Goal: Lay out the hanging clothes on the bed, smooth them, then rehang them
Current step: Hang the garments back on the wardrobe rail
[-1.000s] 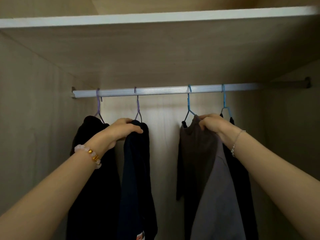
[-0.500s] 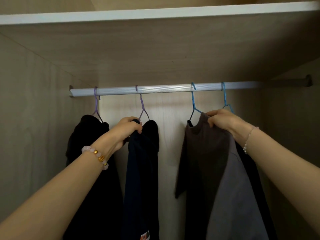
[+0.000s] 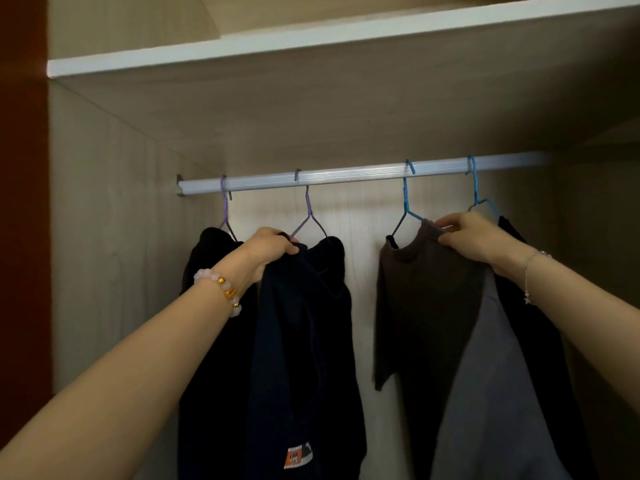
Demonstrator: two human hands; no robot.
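Observation:
Several dark garments hang on wire hangers from a silver rail (image 3: 346, 176) inside a wardrobe. My left hand (image 3: 268, 251) grips the top of a navy garment (image 3: 304, 341) on a purple hanger (image 3: 308, 216). My right hand (image 3: 471, 237) pinches the shoulder of a brown and grey top (image 3: 433, 306) on a blue hanger (image 3: 406, 202). A black garment (image 3: 207, 251) hangs at the far left on another purple hanger. Behind my right wrist hangs a second black garment (image 3: 540, 334) on a blue hanger (image 3: 474, 188).
A white-edged shelf (image 3: 311, 39) runs above the rail. Wooden wardrobe walls close in on the left (image 3: 114, 254) and right. A bare gap of back panel (image 3: 363, 237) shows between the navy garment and the brown top.
The view has swung so the rail now slopes up to the right. Both hands keep their hold on the navy garment and the brown top, which have shifted slightly right along the rail.

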